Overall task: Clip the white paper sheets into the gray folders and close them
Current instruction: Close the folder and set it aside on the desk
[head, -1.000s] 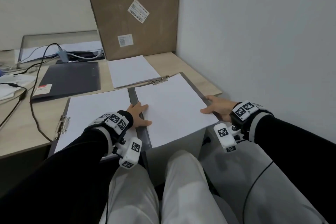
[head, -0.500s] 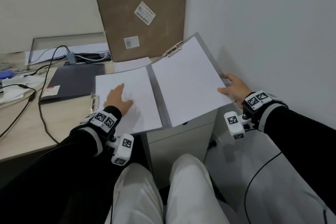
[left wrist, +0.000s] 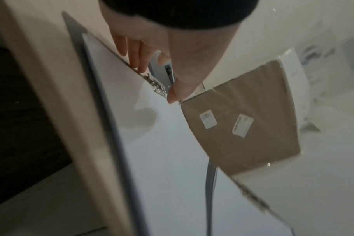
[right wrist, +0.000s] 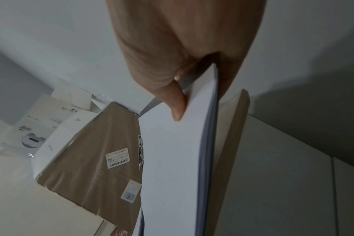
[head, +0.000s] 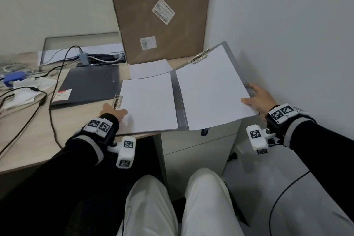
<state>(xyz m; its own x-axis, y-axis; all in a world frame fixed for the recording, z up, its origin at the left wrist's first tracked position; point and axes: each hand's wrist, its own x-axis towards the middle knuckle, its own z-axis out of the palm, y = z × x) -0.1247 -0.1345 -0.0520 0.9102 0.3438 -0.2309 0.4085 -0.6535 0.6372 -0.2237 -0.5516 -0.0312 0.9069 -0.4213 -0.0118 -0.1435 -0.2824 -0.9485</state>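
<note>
- The surface (head: 34, 136), pale wood, carries everything; its right end meets the wall, and a tall cardboard box (head: 162, 11) stands at its far right corner.
- The open gray folder (head: 177, 99) lies at the near right corner, its left half flat, its right half lifted off the surface and tilted up toward the wall.
- A white paper sheet (head: 149, 105) lies on the flat half under a metal clip (head: 117, 101) at its left edge; a second sheet (head: 208, 90) lies on the raised half, held by a second clip (head: 198, 57) at its far end.
- A closed dark folder (head: 88, 84) lies further left, toward the far edge; loose sheets (head: 147, 68) lie between it and the box.
- The right hand (head: 257, 98) pinches the raised half's outer edge, thumb on the paper, fingers behind the cover.
- The left hand (head: 113, 114) rests by the left-edge clip, fingers straight and relaxed, thumb tip on the sheet.
- To close well, I judge the right hand should swing the raised half over to the left in one arc, thumb pinning the sheet so it does not slide, while the left hand steadies the flat half and slips clear before the covers meet.
- Hard to tell: whether each clip truly bites its sheet; the right-hand fingers behind the cover are hidden; the left wrist view is blurred.
</note>
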